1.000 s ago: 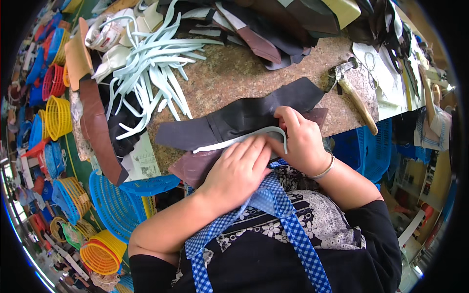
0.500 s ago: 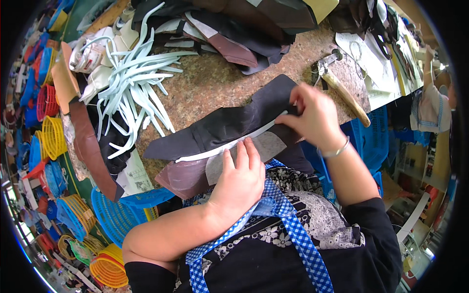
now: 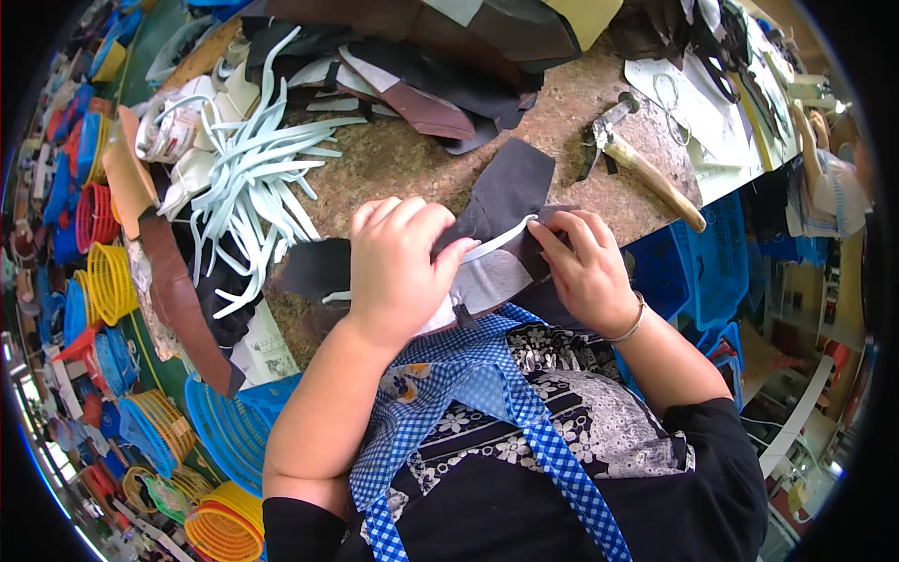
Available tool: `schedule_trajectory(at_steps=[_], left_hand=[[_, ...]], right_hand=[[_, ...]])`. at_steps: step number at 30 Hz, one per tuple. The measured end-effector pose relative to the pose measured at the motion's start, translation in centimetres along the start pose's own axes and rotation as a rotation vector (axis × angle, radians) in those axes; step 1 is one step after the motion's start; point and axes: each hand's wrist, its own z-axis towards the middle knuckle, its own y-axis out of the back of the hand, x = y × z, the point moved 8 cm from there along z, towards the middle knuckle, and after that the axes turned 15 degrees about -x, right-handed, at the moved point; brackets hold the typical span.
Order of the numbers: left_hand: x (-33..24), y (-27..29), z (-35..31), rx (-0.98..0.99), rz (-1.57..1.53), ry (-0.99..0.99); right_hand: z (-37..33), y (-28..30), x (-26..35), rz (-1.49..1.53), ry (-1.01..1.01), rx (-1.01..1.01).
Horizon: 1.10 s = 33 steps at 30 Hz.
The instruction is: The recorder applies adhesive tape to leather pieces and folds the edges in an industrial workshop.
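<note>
A dark leather piece (image 3: 510, 187) lies along the near edge of the stone-topped bench, with a brown and grey backing showing below it. Along its middle runs a thin white foam strip (image 3: 501, 242). My left hand (image 3: 398, 258) is closed over the leather's middle, thumb lying by the strip and fingers on the black part. At the strip's right end, the thumb and fingertips of my right hand (image 3: 579, 258) pinch the strip against the leather edge. The leather's left part is partly hidden behind my left hand.
A tangle of pale foam strips (image 3: 257, 178) lies on the left of the bench. Stacked leather pieces (image 3: 421, 84) sit at the back. A wooden-handled hammer (image 3: 651, 173) and papers (image 3: 679, 112) are on the right; blue baskets (image 3: 707, 262) stand beside the bench.
My left hand has moved left and up from lying flat below the strip to gripping the leather's middle. My right hand has come lower, at the strip's end. The leather is now bent.
</note>
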Motion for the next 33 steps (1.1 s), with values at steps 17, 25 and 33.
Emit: schedule_trajectory(at_steps=[17,25,33], left_hand=[[-7.6,-4.5,-6.4,0.191,0.253,-0.603],[-8.0,-5.6,-5.0,0.265,0.255,-0.531],[-6.8,-3.3,-7.4,0.204,0.229,-0.539]], right_hand=[[1.3,1.4,-5.3,0.239,-0.262,-0.117],[1.3,3.1,-1.9,-0.081,0.136,-0.314],[-2.4,-1.0,-1.0,-0.111,0.089,0.389]])
